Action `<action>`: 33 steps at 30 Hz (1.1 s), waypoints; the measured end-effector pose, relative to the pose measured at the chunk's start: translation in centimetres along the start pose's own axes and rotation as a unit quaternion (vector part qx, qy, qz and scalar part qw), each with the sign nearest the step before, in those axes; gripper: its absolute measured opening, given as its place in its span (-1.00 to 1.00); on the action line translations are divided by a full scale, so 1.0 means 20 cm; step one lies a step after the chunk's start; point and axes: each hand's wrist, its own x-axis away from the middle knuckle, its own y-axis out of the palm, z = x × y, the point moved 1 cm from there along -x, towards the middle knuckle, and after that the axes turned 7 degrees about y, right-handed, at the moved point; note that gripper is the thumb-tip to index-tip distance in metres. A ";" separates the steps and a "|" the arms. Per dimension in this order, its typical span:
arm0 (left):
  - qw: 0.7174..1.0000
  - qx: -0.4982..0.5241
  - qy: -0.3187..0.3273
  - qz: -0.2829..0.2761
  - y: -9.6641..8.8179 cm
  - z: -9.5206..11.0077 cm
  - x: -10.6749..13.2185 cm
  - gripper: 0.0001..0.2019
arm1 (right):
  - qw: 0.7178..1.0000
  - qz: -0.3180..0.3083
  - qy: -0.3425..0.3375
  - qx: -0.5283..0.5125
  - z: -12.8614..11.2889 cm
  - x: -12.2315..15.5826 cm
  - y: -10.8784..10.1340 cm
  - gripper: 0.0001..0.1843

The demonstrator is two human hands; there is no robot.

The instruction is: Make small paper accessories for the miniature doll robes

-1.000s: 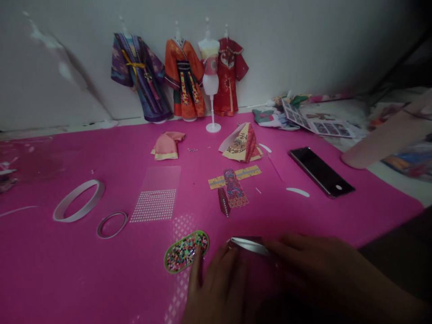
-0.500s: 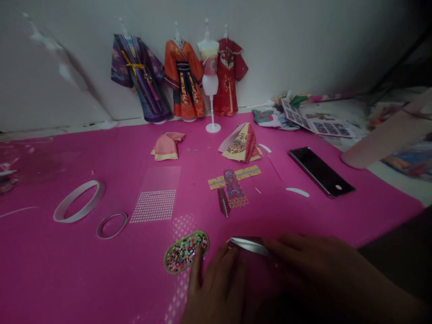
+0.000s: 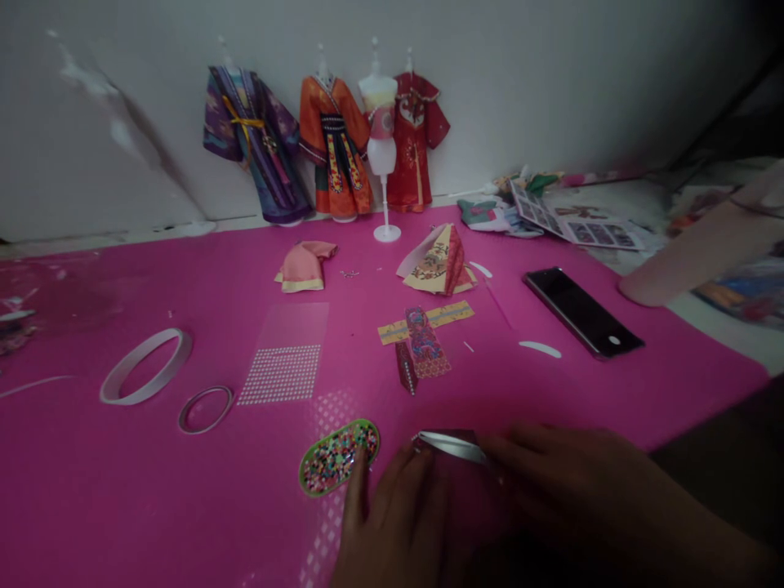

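Note:
Both my hands rest low on the pink mat (image 3: 122,490) near its front edge. My left hand (image 3: 398,523) lies flat with fingers spread, its index finger touching a green oval tray of coloured beads (image 3: 338,456). My right hand (image 3: 569,482) is closed on silver tweezers (image 3: 453,445), whose tips point left beside my left fingertips. Just beyond lies a small paper garment piece with a yellow band (image 3: 425,335).
Several paper robes on stands line the wall, with a white mannequin (image 3: 380,131) among them. On the mat lie two tape rings (image 3: 145,376), a dotted sticker sheet (image 3: 285,355), folded paper clothes (image 3: 438,261) and a black phone (image 3: 581,312). Instruction sheets (image 3: 576,224) lie at the right.

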 end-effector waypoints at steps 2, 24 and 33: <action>1.000 0.001 -0.012 0.003 0.00 0.00 0.00 -0.61 | 1.000 -0.016 -0.003 0.003 0.00 0.00 0.00 -0.62; 1.000 -0.026 0.017 0.004 0.01 -0.03 0.00 -0.58 | 0.998 -0.038 0.042 -0.012 0.03 0.02 0.01 -0.58; 0.999 -0.042 0.019 0.029 0.04 -0.03 0.03 -0.61 | 0.989 -0.053 0.129 -0.046 0.05 0.09 0.01 -0.67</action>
